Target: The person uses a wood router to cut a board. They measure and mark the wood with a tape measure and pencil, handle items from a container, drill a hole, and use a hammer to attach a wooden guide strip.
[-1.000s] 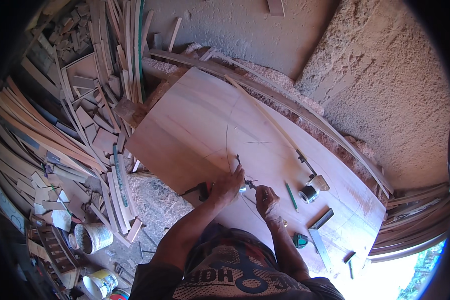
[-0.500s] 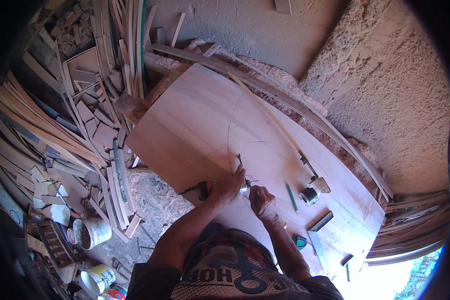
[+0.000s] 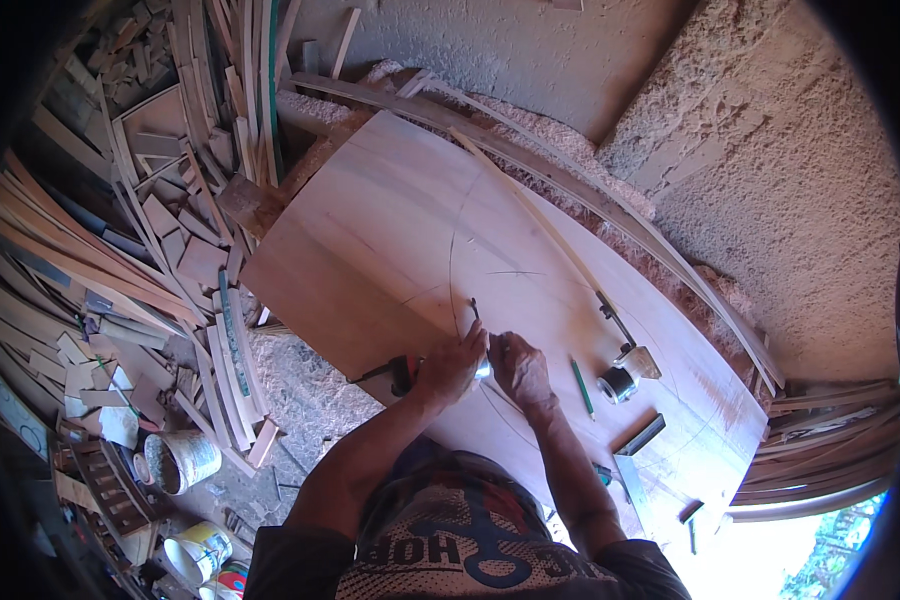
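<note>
So there's a person in a dark printed shirt leaning over a big wooden board. Right in front of them, near the board's near edge, is a red-and-black power tool with a shiny metal end. The left hand is wrapped around its body, and the right hand is up at the metal end with fingers curled in. Honestly can't tell what the right one's pinching, if anything. A thin dark rod pokes out past the left fingers.

Over to the right there's a metal square with a dark stock, then a green pencil lying just beside a silver-and-black cylinder next to a wooden block. Curved lines are drawn on the board, and a long wooden strip runs across toward the far edge. Behind all that: sawdust and a rough wall.
</note>
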`<state>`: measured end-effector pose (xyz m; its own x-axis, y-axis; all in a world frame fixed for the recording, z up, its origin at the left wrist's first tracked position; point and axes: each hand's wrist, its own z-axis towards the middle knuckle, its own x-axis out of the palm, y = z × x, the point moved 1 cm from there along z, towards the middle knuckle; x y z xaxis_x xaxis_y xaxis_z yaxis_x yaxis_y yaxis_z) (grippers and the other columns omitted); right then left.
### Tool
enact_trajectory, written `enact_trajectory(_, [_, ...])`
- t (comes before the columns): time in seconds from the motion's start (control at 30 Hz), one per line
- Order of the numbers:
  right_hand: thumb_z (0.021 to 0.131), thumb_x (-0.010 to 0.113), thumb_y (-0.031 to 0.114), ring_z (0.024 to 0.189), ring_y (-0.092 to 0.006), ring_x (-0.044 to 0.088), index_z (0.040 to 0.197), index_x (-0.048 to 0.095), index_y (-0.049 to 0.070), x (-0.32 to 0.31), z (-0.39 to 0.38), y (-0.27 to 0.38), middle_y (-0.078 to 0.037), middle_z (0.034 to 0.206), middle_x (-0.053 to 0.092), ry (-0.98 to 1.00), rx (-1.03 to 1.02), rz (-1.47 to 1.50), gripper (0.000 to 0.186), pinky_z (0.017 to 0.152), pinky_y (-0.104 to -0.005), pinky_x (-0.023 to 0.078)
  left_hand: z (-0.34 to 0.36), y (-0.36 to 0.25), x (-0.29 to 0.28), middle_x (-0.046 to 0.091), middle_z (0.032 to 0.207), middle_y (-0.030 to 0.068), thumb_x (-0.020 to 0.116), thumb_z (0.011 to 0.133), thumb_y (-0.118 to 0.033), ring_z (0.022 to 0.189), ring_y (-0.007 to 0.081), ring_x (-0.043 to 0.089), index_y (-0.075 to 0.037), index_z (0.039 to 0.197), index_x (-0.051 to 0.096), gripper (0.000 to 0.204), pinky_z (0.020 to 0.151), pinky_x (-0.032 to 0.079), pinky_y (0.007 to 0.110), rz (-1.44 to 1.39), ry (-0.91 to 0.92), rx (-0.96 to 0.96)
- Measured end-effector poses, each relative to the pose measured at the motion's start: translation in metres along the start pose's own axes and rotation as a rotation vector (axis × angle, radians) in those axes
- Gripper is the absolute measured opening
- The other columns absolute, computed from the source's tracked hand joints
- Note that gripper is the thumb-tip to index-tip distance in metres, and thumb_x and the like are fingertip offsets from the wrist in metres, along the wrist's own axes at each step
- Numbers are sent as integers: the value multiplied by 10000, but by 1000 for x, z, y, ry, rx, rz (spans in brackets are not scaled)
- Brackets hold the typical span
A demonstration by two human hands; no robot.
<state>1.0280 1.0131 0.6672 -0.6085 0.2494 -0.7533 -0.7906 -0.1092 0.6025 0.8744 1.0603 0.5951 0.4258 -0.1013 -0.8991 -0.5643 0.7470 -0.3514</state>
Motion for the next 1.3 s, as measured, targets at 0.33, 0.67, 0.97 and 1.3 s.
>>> enact_trajectory(0.33, [948, 603, 228, 600, -393, 661, 934, 620, 15, 50, 59, -62, -194, 702, 628, 218, -182, -135, 214, 530, -502, 545, 16, -22, -40, 545, 1403, 191, 767, 729, -177, 757, 259, 689, -3, 1357, 472, 715, 689, 537, 403, 155, 248, -69])
enact_trajectory(0.67, [933, 579, 213, 714, -378, 686, 1064, 591, 92, 73, 61, -82, -149, 837, 652, 361, -149, -197, 178, 602, -509, 560, 13, -17, -32, 551, 1373, 167, 792, 712, -216, 729, 239, 684, -22, 1356, 459, 751, 644, 531, 378, 193, 260, -54])
enact_trajectory(0.97, [858, 662, 174, 792, -388, 670, 1059, 603, 65, 46, 53, -42, -188, 897, 632, 74, 15, -106, 236, 629, -497, 547, 18, -22, -35, 571, 1343, 195, 818, 715, -261, 846, 256, 703, 18, 1378, 442, 812, 714, 563, 387, 241, 196, 9])
enact_trajectory(1.3, [959, 570, 320, 847, -436, 682, 1080, 592, 59, 66, 48, -50, -235, 911, 686, -150, 316, 52, 289, 726, -538, 540, 16, -12, -11, 541, 1338, 323, 781, 782, -228, 919, 389, 686, 94, 1447, 331, 865, 800, 569, 472, 227, 208, 82])
